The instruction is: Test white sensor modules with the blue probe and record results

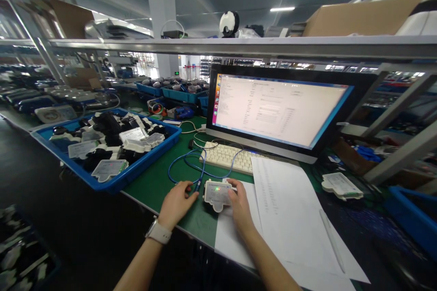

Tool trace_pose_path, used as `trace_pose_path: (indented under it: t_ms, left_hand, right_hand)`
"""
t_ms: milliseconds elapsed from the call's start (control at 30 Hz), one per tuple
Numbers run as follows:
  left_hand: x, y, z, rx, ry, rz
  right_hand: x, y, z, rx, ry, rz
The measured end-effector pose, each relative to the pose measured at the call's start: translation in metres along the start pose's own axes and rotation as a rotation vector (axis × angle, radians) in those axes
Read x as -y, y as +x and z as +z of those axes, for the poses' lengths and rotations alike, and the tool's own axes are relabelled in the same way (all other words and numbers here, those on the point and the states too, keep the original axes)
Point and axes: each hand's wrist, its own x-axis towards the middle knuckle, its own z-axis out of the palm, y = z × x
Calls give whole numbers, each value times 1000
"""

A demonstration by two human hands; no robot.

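A small white electronic module with a clear cover and lit green and red lights lies at the front of the green bench. My right hand is closed on its right side, thumb on top. The fingers of my left hand are closed around the plug end of a blue cable, just left of the module. Behind both hands the rest of the cable loops toward the keyboard. A watch with a pale strap is on my left wrist.
At left, a blue tray is heaped with similar modules and black parts. A monitor stands behind the keyboard. Printed sheets and a pen lie right of my hands; farther right is another white module. A shelf spans overhead.
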Motion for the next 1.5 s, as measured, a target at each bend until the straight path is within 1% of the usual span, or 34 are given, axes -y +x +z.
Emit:
trace_pose_path:
  t_ms: [133,267,433,567,667,733,800,933,1233,1400,1500]
  left_hand:
    - [-3,19,-5,110,-45,-46]
    - [-9,29,-13,224,-228,-95]
    - [-21,26,-27,262,-510,-90]
    - [-34,22,-25,278,-610,-48]
    - [-41,22,-18,236,-587,87]
    - [-41,22,-12,173,-491,201]
    - [-39,22,-7,119,-395,263]
    - [-33,21,0,76,-331,291]
    - [-28,13,9,65,-313,357]
    - [-20,10,16,-8,-276,420]
    - [-16,7,20,-57,-258,464]
  right_hand:
    - [-2,0,1,-13,7,2]
    - [-3,1,1,-8,9,-11]
    - [1,2,1,-17,-7,-26]
    - [4,2,1,-40,-18,-50]
    - [4,2,1,-44,-22,-57]
    - [4,2,1,-45,-25,-64]
    - [4,2,1,-46,-24,-69]
    - [5,1,1,-58,-25,-73]
    - [9,2,1,-64,-23,-63]
    - [8,1,1,-75,-3,-59]
    - [18,-4,-6,-94,40,-45]
